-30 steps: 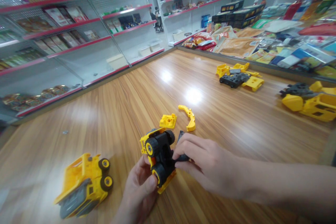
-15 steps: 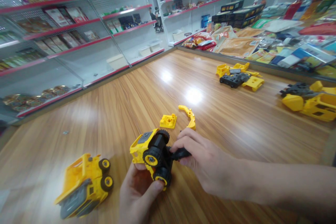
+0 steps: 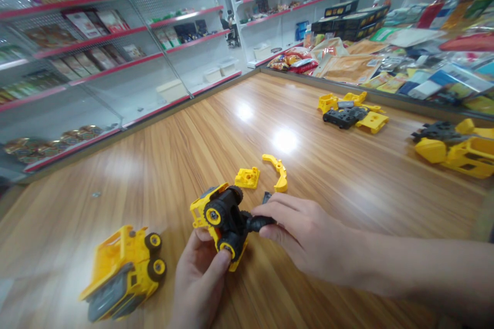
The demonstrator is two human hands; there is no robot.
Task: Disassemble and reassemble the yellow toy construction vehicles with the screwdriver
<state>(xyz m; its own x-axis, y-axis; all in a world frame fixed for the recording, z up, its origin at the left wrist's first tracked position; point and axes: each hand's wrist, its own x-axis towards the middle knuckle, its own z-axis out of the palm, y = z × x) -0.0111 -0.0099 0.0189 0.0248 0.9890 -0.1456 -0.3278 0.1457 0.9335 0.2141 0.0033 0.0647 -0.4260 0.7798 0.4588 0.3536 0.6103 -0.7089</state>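
Note:
My left hand (image 3: 203,272) grips a yellow and black toy truck (image 3: 222,221), tilted so its dark underside and wheels face right. The thumb presses by the lower wheel. My right hand (image 3: 297,223) pinches a black screwdriver (image 3: 260,223) whose end meets the truck's underside; the tip itself is hidden. A small dark grey piece (image 3: 266,197) shows just behind the right fingers. Beyond the hands lie a flat yellow toy part (image 3: 247,178) and a curved yellow arm piece (image 3: 278,172). To the left stands a yellow toy dump truck (image 3: 123,272) with a grey front.
On the wooden table (image 3: 185,149), a group of yellow and black toy parts (image 3: 343,115) lies at the far right, and another yellow toy group (image 3: 463,149) sits nearer the right edge. Packaged goods (image 3: 358,67) fill the adjoining surface. Stocked shelves (image 3: 96,36) line the back.
The toy truck has turned in my left hand and shifted slightly left, showing more of its underside. My right hand has rotated a little, exposing more of the screwdriver.

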